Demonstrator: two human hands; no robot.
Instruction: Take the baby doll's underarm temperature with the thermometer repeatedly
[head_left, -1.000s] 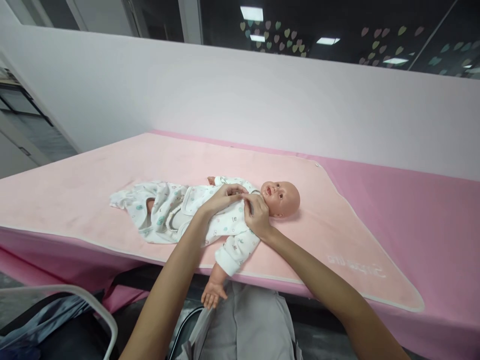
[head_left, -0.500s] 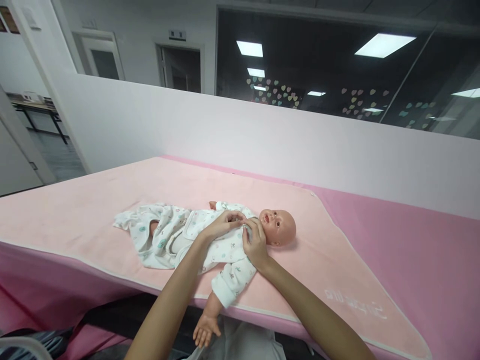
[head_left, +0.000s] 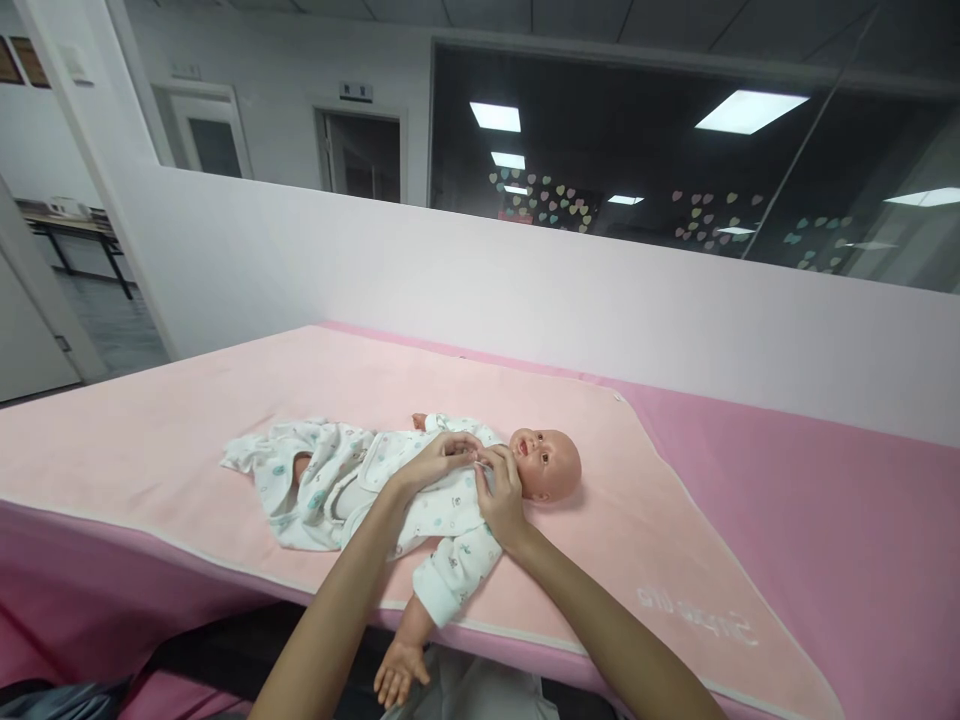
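Observation:
A baby doll [head_left: 546, 466] lies on its back on a light pink blanket, head to the right. It wears a white printed romper [head_left: 457, 505], whose lower part is loose and bunched over the legs. My left hand [head_left: 441, 460] rests over the doll's chest with bent fingers. Close to the chin, my right hand [head_left: 501, 495] pinches at the romper's neckline. The fingertips of both hands meet there on a small bit of the garment, mostly hidden by the fingers. One doll arm [head_left: 405, 660] hangs past the near edge, between my forearms.
The pink blanket [head_left: 637, 560] covers a table with a darker pink cloth [head_left: 847, 500] under it. Behind rises a low white wall [head_left: 465, 280] with a dark window [head_left: 637, 140] above. At left, a doorway shows a table [head_left: 71, 225].
The view has tilted slightly, so doll and hands sit a little lower and further left. Both hands stay at the neckline, with the fingertips drawn slightly up from the cloth.

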